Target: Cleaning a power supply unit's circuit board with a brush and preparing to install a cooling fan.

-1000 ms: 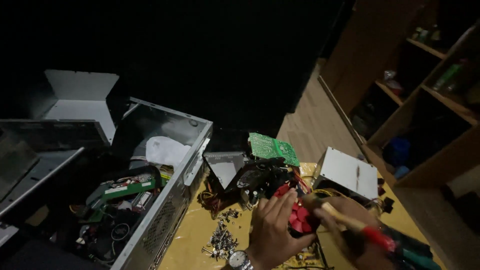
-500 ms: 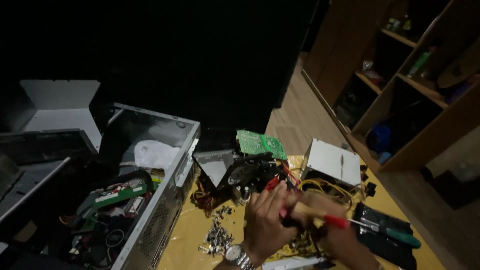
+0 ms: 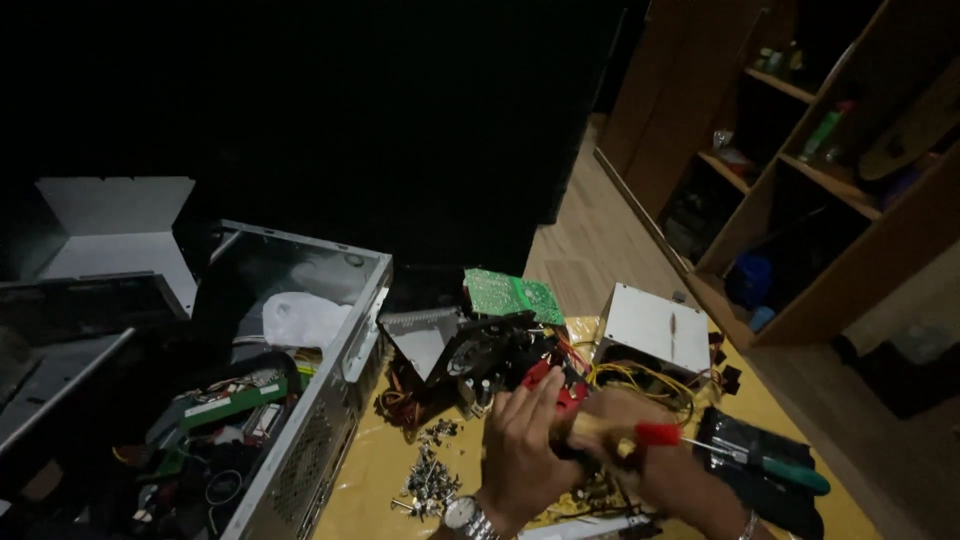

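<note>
Screwdriver (image 3: 625, 435), with its wooden handle and red collar, lay low in the frame, right of centre, its long axis running nearly level across the picture; the tip end seemed to point left toward the left hand, though the fingers hid it. The right hand (image 3: 650, 455) was closed around the handle, fingers wrapped over it. The left hand (image 3: 525, 450), with a wristwatch (image 3: 462, 515) below it at the bottom edge, was partly curled, fingers raised and bent toward a red fan (image 3: 553, 385); whether it gripped anything could not be told.

Just left of the hands, a heap of loose screws (image 3: 430, 475) lay on the yellow mat (image 3: 375, 475). To the right, a second screwdriver with a green handle (image 3: 790, 470) rested on a black pouch (image 3: 750, 470), pointing left and slightly up.

Beyond the hands sat a dark tangle of parts with a black fan (image 3: 475, 355), yellow wires (image 3: 640, 380) looping beside it, a green circuit board (image 3: 513, 296) behind, and a white metal box (image 3: 655, 328) to the right.

On the left stood an open grey computer case (image 3: 330, 400), holding a green board and cables. A white panel (image 3: 115, 225) stood farther back at upper left. Wooden shelves (image 3: 800, 200) filled the upper right, beside a wooden floor.
</note>
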